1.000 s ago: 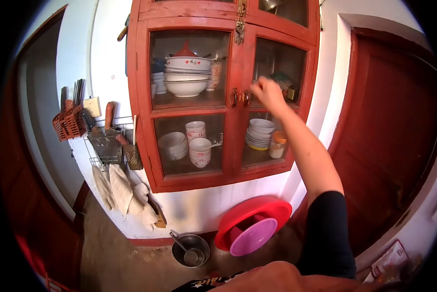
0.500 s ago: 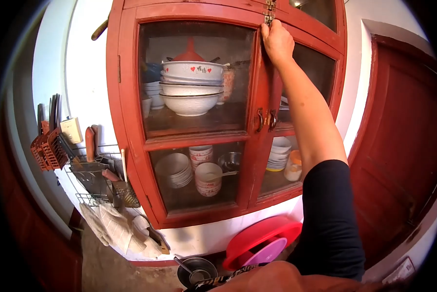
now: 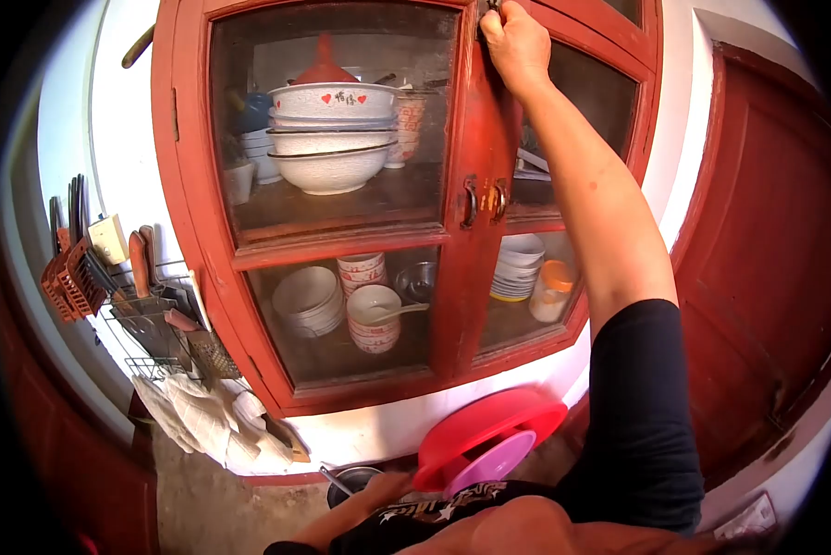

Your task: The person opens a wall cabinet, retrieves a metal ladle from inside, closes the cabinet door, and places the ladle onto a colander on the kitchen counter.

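This looks like a home kitchen, with stacked bowls [image 3: 332, 169] in a glazed red cabinet [image 3: 461, 287], knives [image 3: 139, 264] and a holder [image 3: 71, 282] of cooking utensils [image 3: 80, 208] on the white wall [image 3: 124, 120] beside it, and a pan [image 3: 358, 478] on the floor [image 3: 198, 499].

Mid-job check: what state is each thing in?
Glazed cabinet doors: shut
Latch: mostly covered, fastening unclear
Right hand: high, at the latch
Left hand: low, grip unclear
Large bowls: stacked upright
Spoon: resting in patterned bowl
Jar: orange lid on
Red basin: tilted up
Cloths: hanging
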{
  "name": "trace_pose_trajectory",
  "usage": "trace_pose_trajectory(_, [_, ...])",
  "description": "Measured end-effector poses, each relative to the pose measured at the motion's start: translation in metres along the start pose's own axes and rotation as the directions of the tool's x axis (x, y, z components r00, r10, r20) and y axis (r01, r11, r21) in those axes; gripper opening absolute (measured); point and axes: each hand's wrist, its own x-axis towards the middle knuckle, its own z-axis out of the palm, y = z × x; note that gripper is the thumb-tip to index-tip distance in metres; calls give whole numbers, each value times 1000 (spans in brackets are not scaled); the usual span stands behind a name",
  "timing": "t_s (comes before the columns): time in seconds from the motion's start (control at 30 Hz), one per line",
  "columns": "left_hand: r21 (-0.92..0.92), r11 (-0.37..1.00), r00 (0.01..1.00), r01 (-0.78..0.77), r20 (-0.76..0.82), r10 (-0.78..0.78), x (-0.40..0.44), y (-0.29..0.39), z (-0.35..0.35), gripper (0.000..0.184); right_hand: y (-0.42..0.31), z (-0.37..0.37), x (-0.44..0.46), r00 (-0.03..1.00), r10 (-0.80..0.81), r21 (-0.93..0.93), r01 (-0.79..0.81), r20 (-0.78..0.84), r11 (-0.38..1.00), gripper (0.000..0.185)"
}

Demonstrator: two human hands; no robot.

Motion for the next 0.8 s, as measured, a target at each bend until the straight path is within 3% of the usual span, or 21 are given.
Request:
trace_pose_trajectory(0.07, [65, 994, 993, -92, -63, 96, 34, 11, -5, 29, 2, -14, -2, 990, -127, 201, 114, 57, 973, 25])
trace_pose_trajectory(0.17, [17, 976, 927, -218, -311, 212, 47, 49, -49, 23, 21, -53, -37, 963, 131, 371, -213, 234, 904, 34])
trace_pose_trajectory(0.23, [19, 963, 877, -270, -408, 254, 61, 64, -67, 21, 61, -61, -90, 939, 74, 206, -149, 335, 967, 35])
trace_pose_trajectory(0.3, [104, 955, 865, -277, -405, 295, 66, 78, -89, 20, 80, -63, -151, 835, 165, 71, -236, 525, 969, 35])
trace_pose_trajectory(0.37, [145, 923, 787, -356, -485, 380, 77, 80, -100, 20, 71, -61, -194, 705, 256, 118, -435, 661, 893, 30])
trace_pose_trajectory(0.4, [189, 901, 769, -391, -470, 432, 86, 77, -106, 19, 77, -49, -214, 722, 215, 286, -503, 658, 815, 25])
trace_pose_trajectory(0.43, [132, 900, 728, -415, -545, 416, 87, 83, -118, 17, 71, -49, -218, 781, 208, 344, -475, 589, 810, 22])
trace_pose_trajectory(0.5, [163, 905, 673, -392, -621, 403, 96, 90, -135, 13, 75, -51, -222, 750, 259, 411, -577, 609, 705, 24])
trace_pose_trajectory(0.57, [167, 903, 618, -396, -678, 397, 96, 100, -153, 13, 76, -69, -223, 777, 241, 414, -538, 582, 735, 25])
trace_pose_trajectory(0.6, [167, 904, 626, -393, -672, 396, 90, 105, -157, 13, 70, -82, -220, 807, 206, 422, -485, 554, 766, 26])
trace_pose_trajectory(0.67, [25, 967, 752, -254, -623, 214, 81, 116, -162, 23, 66, -122, -215, 740, 265, 354, -563, 618, 747, 25])
trace_pose_trajectory(0.7, [21, 968, 756, -251, -620, 210, 80, 119, -160, 23, 68, -145, -215, 735, 255, 342, -556, 629, 758, 24])
trace_pose_trajectory(0.77, [-53, 957, 733, -284, -656, 182, 78, 123, -153, 35, 64, -200, -211, 617, 335, 355, -727, 712, 588, 20])
trace_pose_trajectory(0.8, [-54, 958, 739, -282, -649, 181, 81, 125, -152, 35, 70, -223, -214, 651, 336, 426, -725, 680, 541, 18])
